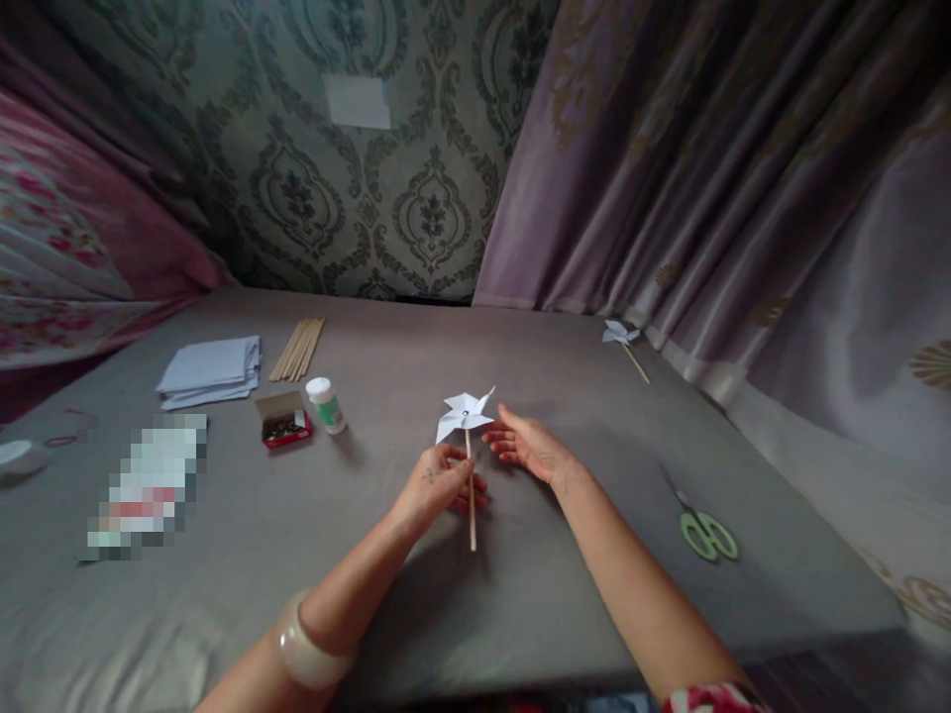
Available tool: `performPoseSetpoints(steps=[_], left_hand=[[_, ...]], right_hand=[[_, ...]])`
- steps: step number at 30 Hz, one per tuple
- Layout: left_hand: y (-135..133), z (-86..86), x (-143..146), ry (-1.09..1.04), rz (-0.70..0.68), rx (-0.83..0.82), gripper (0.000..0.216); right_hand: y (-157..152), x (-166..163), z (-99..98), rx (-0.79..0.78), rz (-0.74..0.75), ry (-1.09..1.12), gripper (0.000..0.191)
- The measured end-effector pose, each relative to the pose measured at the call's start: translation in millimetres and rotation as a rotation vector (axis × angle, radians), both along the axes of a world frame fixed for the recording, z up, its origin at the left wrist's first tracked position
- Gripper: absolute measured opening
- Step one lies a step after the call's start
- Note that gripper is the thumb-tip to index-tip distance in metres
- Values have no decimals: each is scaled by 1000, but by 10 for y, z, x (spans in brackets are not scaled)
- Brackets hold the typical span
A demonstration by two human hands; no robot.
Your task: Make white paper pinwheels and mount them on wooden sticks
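A white paper pinwheel (465, 412) on a thin wooden stick stands nearly upright in front of me, above the grey cloth. My left hand (444, 477) grips its stick just below the paper blades, thumb across the front. To the right of the blades, my right hand (526, 444) is held with its fingers spread and nothing in them. Its fingertips are close to the paper; a small gap seems to lie between them. A dark pin head marks the middle of the blades.
At left lie folded white paper sheets (212, 371), wooden sticks (298, 349), a red box of pins (285, 426), a white-capped bottle (326, 406) and a blurred packet (149, 485). Green-handled scissors (705, 533) lie at right. Another pinwheel (621, 334) rests at the back right, near the curtain (565, 198).
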State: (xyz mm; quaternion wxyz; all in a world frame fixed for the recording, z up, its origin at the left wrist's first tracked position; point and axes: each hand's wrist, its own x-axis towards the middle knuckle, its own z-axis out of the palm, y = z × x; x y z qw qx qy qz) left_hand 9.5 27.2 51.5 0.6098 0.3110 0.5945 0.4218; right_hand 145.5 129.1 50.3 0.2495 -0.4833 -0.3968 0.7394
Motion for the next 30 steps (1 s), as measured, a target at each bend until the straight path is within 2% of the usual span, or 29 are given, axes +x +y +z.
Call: performPoseSetpoints(steps=[4, 6, 9, 12, 15, 17, 19, 23, 30], left_hand=[[21, -57, 13, 96, -77, -72, 19], [36, -96, -8, 189, -127, -72, 18], [37, -84, -86, 487, -225, -18, 27], [31, 25, -211, 864, -299, 52, 39], [95, 96, -334, 1103, -182, 132, 32], [191, 65, -382, 1145, -40, 214, 25], [304, -14, -389, 1154, 32, 253, 25], [464, -163, -326, 1181, 14, 214, 28], [473, -251, -300, 1164, -15, 217, 28]], right_hand=[[-72, 99, -71, 82, -6, -138, 37], [-83, 129, -96, 173, 24, -212, 37], [-64, 160, -132, 405, 86, -381, 36], [6, 164, -157, 575, 87, -488, 30], [105, 104, -158, 720, 54, -555, 22], [155, 21, -153, 830, 53, -595, 21], [172, -78, -158, 922, 72, -635, 23], [121, -223, -230, 1038, 119, -730, 29], [17, -207, -355, 1163, 196, -854, 36]])
